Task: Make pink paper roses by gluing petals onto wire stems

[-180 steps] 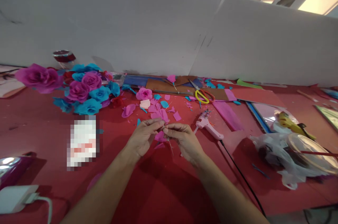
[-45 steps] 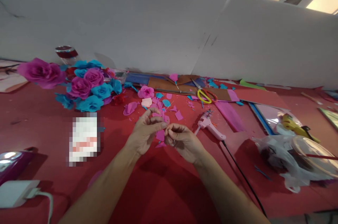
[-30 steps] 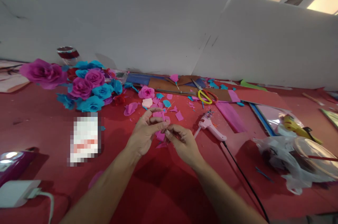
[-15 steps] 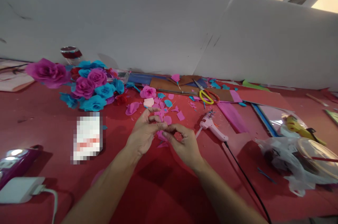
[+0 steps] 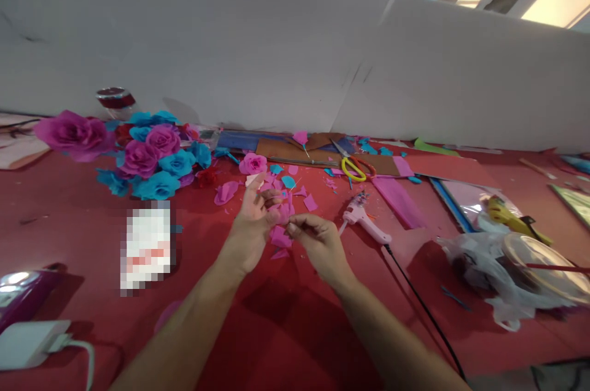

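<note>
Pink crepe-paper petal piece (image 5: 279, 235): held just above the red cloth-covered surface (image 5: 69, 213), centre of view, between both hands.

Left hand (image 5: 249, 231): at 9 o'clock of the piece, palm turned up, grip loosely curled on the piece's upper part.

Right hand (image 5: 320, 246): at 3 o'clock of the piece, grip pinched thumb to forefinger at the piece's edge. What lies between the fingertips is too small to tell.

Surroundings, placed from the hands:
- Loose pink and blue paper scraps (image 5: 295, 191): 12 o'clock, just beyond the fingers, lying on the surface.
- Small pink paper rose (image 5: 252, 163): 12 o'clock, behind the scraps.
- Bunch of magenta and blue paper roses (image 5: 152, 154): 10 o'clock, well apart.
- Blurred white patch (image 5: 145, 246): 9 o'clock.
- White-and-pink hot-glue gun (image 5: 364, 222): 3 o'clock, near the right hand, lying on its side. A black cord (image 5: 415, 292) runs from it toward 5 o'clock.
- Yellow-handled scissors (image 5: 353, 168): 1 o'clock, on a brown card sheet (image 5: 286, 150).
- Folded pink crepe strip (image 5: 399, 200): 2 o'clock.
- Yellow glue gun (image 5: 511, 216) and clear plastic bag (image 5: 479, 262): 3 o'clock, well apart.
- White charger block (image 5: 27, 345) and shiny purple object (image 5: 18, 292): 8 o'clock, at the view's edge.
- White foam boards (image 5: 230, 40): 12 o'clock, upright along the far edge.
</note>
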{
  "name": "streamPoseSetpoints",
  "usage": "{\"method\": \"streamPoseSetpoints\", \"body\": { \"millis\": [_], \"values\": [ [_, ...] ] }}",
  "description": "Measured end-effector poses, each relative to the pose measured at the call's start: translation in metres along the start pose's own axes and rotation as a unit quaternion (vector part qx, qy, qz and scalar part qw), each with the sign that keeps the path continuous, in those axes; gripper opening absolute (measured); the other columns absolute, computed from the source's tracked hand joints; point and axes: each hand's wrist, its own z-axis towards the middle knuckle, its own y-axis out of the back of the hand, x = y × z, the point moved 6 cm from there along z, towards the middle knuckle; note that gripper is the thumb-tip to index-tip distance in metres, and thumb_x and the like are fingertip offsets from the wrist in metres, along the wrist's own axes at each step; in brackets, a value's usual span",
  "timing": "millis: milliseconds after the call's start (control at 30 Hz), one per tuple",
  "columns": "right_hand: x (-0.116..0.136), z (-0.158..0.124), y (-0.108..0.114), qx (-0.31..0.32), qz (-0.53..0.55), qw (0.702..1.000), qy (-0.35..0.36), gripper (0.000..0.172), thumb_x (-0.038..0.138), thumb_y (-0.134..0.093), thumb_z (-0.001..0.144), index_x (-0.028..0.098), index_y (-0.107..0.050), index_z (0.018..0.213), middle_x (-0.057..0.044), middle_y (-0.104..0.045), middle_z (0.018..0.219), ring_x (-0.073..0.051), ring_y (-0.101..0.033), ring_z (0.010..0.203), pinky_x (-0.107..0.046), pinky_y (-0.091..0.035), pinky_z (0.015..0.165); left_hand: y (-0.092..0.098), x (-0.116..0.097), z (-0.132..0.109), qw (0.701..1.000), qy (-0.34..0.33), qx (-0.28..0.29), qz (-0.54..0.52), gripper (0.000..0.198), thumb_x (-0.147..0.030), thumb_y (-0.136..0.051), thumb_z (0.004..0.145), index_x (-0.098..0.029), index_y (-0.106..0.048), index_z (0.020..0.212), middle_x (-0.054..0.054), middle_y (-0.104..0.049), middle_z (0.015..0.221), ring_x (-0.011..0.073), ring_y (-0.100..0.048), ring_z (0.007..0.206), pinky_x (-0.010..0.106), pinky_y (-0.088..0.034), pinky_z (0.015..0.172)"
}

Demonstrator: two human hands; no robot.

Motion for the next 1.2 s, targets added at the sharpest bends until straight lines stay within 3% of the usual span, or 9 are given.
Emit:
{"method": "streamPoseSetpoints", "body": {
  "millis": [167,267,400,567,700,833,967,1033,1200],
  "values": [
    [-0.004,0.003,-0.001,0.028,0.102,0.994,-0.03,0.009,0.029,-0.069,0.074,0.02,-0.069,0.076,0.001,-0.059,0.068,-0.011,-0.049,0.064,-0.025,-0.039,0.065,0.021,0.012,0.006,0.993,0.045,-0.102,0.049,0.024,-0.029,-0.08,0.06,-0.013,-0.067,0.072,0.001,-0.062,0.069,0.0088,-0.056,0.065,0.02,-0.046,0.065],
    [-0.008,0.005,-0.003,0.053,0.142,0.987,-0.049,0.01,0.03,-0.069,0.075,0.02,-0.068,0.075,0.001,-0.056,0.067,-0.011,-0.046,0.064,-0.024,-0.038,0.064,0.013,0.019,0.005,0.995,0.081,-0.045,0.034,0.028,-0.039,-0.074,0.069,-0.014,-0.069,0.081,0.007,-0.069,0.078,0.0139,-0.062,0.074,0.024,-0.049,0.069],
    [-0.01,0.006,-0.004,0.068,0.159,0.983,-0.063,0.012,0.03,-0.071,0.073,0.019,-0.067,0.072,0.001,-0.055,0.066,-0.011,-0.045,0.064,-0.024,-0.039,0.065,-0.003,0.017,0.0,0.994,0.099,0.037,-0.015,0.037,-0.024,-0.079,0.065,-0.019,-0.065,0.098,0.004,-0.071,0.082,0.0124,-0.065,0.075,0.023,-0.05,0.072],
    [-0.011,0.002,-0.011,0.117,0.197,0.968,-0.104,0.014,0.031,-0.073,0.072,0.018,-0.068,0.072,0.001,-0.057,0.066,-0.009,-0.049,0.061,-0.023,-0.04,0.063,-0.004,0.01,-0.002,0.995,0.093,0.041,-0.013,0.044,-0.013,-0.078,0.063,-0.017,-0.06,0.103,-0.002,-0.065,0.062,0.0089,-0.061,0.059,0.018,-0.048,0.059],
    [-0.008,0.001,-0.01,0.107,0.153,0.979,-0.08,0.016,0.033,-0.073,0.072,0.018,-0.07,0.073,0.001,-0.06,0.065,-0.01,-0.053,0.062,-0.025,-0.044,0.066,0.001,0.006,-0.001,0.998,0.053,0.028,0.005,0.05,-0.007,-0.077,0.06,-0.02,-0.054,0.103,-0.008,-0.059,0.058,0.0079,-0.058,0.057,0.019,-0.048,0.061],
    [-0.006,0.001,-0.009,0.095,0.092,0.99,-0.053,0.016,0.034,-0.073,0.072,0.018,-0.07,0.074,0.001,-0.062,0.064,-0.011,-0.055,0.062,-0.026,-0.046,0.065,0.001,0.004,0.0,0.999,0.015,0.025,0.029,0.055,-0.005,-0.077,0.056,-0.023,-0.05,0.1,-0.008,-0.056,0.064,0.0091,-0.057,0.066,0.019,-0.045,0.061],
    [-0.003,0.003,-0.006,0.069,0.099,0.992,-0.03,0.014,0.033,-0.073,0.071,0.02,-0.07,0.074,0.001,-0.062,0.065,-0.011,-0.055,0.062,-0.026,-0.047,0.064,-0.006,-0.001,-0.002,0.998,-0.015,0.058,0.016,0.081,-0.01,-0.084,0.047,-0.027,-0.049,0.118,-0.002,-0.06,0.091,0.0115,-0.058,0.087,0.021,-0.045,0.074],
    [-0.003,0.004,-0.004,0.059,0.108,0.992,-0.023,0.013,0.033,-0.072,0.073,0.021,-0.07,0.075,0.001,-0.062,0.066,-0.011,-0.054,0.062,-0.026,-0.047,0.065,-0.011,0.0,-0.004,0.996,0.014,0.086,0.009,0.084,-0.017,-0.084,0.052,-0.027,-0.046,0.126,0.001,-0.062,0.094,0.0134,-0.059,0.089,0.024,-0.046,0.078],
    [0.0,0.003,-0.006,0.087,0.098,0.991,-0.016,0.013,0.032,-0.07,0.075,0.02,-0.068,0.072,0.001,-0.059,0.065,-0.011,-0.052,0.063,-0.025,-0.045,0.065,-0.008,0.004,-0.006,0.995,0.058,0.07,0.032,0.064,-0.017,-0.075,0.069,-0.019,-0.049,0.127,-0.003,-0.061,0.061,0.0124,-0.062,0.069,0.024,-0.048,0.07]
  ]
}}
